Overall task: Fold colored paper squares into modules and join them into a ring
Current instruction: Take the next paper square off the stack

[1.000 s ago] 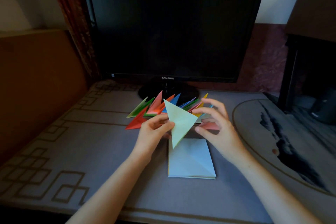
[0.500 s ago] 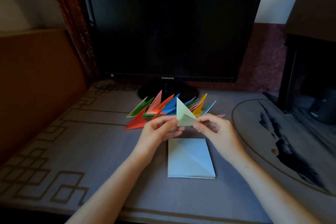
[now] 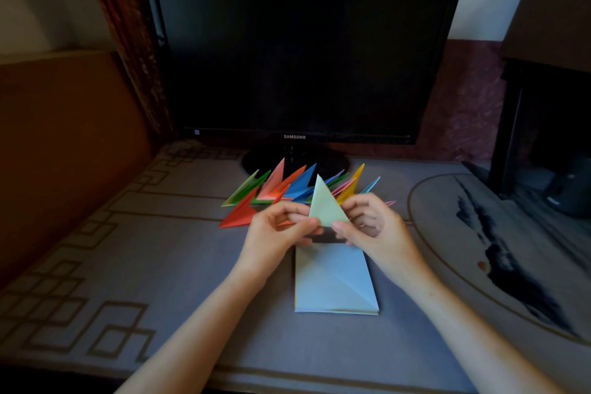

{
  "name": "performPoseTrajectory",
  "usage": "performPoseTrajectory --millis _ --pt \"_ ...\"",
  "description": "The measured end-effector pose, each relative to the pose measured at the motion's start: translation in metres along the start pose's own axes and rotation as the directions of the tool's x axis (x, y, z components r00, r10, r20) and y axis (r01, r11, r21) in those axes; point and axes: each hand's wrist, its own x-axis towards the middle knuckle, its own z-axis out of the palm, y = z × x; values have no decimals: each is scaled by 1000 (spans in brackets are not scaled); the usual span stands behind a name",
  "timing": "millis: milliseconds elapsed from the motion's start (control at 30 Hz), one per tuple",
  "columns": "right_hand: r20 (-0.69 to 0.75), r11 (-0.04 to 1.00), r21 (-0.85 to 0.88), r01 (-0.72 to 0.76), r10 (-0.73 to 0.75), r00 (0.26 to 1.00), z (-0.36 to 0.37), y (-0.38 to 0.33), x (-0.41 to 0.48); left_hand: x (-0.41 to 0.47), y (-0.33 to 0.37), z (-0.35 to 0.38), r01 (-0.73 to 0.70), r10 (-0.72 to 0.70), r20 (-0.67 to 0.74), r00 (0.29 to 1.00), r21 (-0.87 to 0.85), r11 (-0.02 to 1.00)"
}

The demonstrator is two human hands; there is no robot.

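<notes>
A pale green folded paper triangle (image 3: 325, 205) points upward above the table, pinched at its lower edge from both sides. My left hand (image 3: 277, 233) grips its lower left corner and my right hand (image 3: 372, 227) grips its lower right corner. Behind the hands lies a row of several finished pointed modules (image 3: 281, 189) in green, red, pink, orange, blue and yellow. Below the hands sits a stack of paper squares (image 3: 332, 285) with a light blue, diagonally creased sheet on top.
A dark monitor (image 3: 300, 48) on a round stand (image 3: 292, 161) fills the back of the table. The grey patterned tablecloth (image 3: 128, 265) covers the table. A dark cabinet (image 3: 550, 73) stands at the right, a brown panel (image 3: 64, 144) at the left.
The pale green paper went from a larger open kite shape held by my left hand to a small narrow triangle pinched by both hands. My right hand closed in onto it.
</notes>
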Motion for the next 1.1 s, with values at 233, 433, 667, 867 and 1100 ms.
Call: performPoseTrajectory --millis 233,433,667,867,1100 --pt "84 993 47 -111 107 991 4 -5 0 -1 -4 2 -26 20 66 998 93 995" --pt "124 988 71 -134 125 984 7 -7 -1 -2 0 2 -12 12 59 998 2 1000" --pt "179 988 90 -125 107 978 9 -4 0 2 -2 2 4 -5 -20 1000 -53 999" --pt "211 995 63 -81 66 975 7 -7 -3 4 -2 -2 -22 15 -52 999 -137 990" --pt "29 998 58 15 -17 999 -1 -11 -1 0 -3 0 -156 154 28 988 223 962"
